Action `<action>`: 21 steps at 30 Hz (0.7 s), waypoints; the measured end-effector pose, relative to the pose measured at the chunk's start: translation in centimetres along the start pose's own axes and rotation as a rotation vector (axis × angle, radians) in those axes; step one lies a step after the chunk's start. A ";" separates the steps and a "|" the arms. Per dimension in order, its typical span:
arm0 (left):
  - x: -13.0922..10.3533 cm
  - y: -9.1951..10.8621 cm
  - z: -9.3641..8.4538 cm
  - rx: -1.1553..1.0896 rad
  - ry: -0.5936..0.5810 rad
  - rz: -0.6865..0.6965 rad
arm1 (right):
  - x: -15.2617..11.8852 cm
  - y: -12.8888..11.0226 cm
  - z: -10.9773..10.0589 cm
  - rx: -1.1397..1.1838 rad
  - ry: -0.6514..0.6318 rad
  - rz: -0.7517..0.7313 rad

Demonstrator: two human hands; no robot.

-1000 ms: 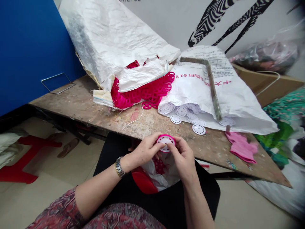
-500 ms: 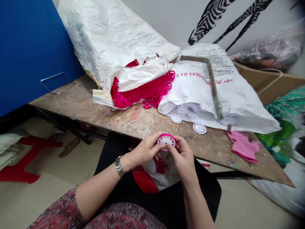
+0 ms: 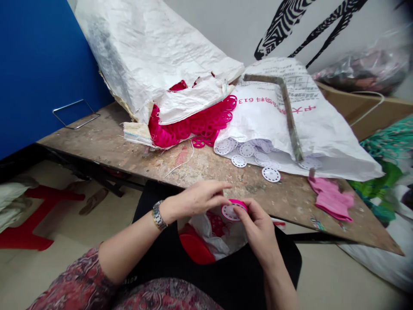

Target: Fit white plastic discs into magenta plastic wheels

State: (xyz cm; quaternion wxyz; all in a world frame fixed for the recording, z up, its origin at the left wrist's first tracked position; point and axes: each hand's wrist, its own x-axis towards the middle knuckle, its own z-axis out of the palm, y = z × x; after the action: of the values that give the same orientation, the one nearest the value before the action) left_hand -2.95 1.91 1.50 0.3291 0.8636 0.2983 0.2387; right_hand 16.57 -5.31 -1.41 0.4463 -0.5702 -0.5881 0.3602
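Observation:
My right hand (image 3: 260,224) pinches a pink-rimmed disc (image 3: 231,212) with a white slotted face, thumb on the face and fingers behind the rim. Left of it, my left hand (image 3: 200,199) is open, fingers stretched toward the disc; its fingertips are close to the rim, and whether they touch I cannot tell. Below the hands, in my lap, a white bag lining (image 3: 206,230) sits in a red container (image 3: 196,247), with pink pieces (image 3: 217,223) inside.
On the worktable (image 3: 135,155), a white sack (image 3: 155,51) spills pink spoked rings (image 3: 193,125). Beside it, white slotted discs (image 3: 271,174) come from a printed sack (image 3: 258,116), under a bent metal bar (image 3: 290,116). A pink glove (image 3: 332,199) lies near the right edge.
My left hand has let go of the disc and its fingers have straightened. My right hand has moved slightly right and down with the disc.

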 end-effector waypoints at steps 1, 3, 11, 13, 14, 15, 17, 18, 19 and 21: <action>0.6 -0.6 -0.9 0.075 0.054 -0.009 | -0.4 0.2 -0.3 -0.071 -0.015 -0.016; 2.1 -2.1 -2.8 0.285 0.175 -0.060 | -1.2 1.0 -0.8 -0.212 -0.065 -0.045; 6.7 -8.9 -6.0 0.903 0.189 -0.355 | -3.0 4.5 -2.1 -0.495 -0.118 -0.179; 7.3 -9.8 -6.1 0.907 0.163 -0.372 | -2.9 3.9 -2.3 -0.454 -0.130 -0.156; 7.5 -10.0 -6.1 0.903 0.157 -0.376 | -2.8 3.4 -2.4 -0.432 -0.128 -0.147; 7.7 -10.2 -6.2 0.897 0.155 -0.378 | -2.6 2.8 -2.6 -0.413 -0.119 -0.141; 7.9 -10.3 -6.4 0.886 0.154 -0.372 | -1.8 1.8 -3.0 -0.391 -0.071 -0.150; 7.9 -10.3 -6.5 0.884 0.151 -0.366 | -1.3 1.4 -3.4 -0.389 -0.033 -0.160; 7.8 -10.1 -6.5 0.881 0.154 -0.355 | -0.7 1.2 -3.8 -0.394 0.010 -0.171; 7.5 -9.6 -6.5 0.854 0.181 -0.319 | 0.9 1.1 -4.8 -0.429 0.100 -0.191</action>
State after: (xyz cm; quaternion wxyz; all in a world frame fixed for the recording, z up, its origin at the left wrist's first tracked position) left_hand -5.03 15.50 0.63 -0.0507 0.8407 0.5266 0.1155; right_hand 21.47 -4.70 -0.70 0.3758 -0.6108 -0.6796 0.1544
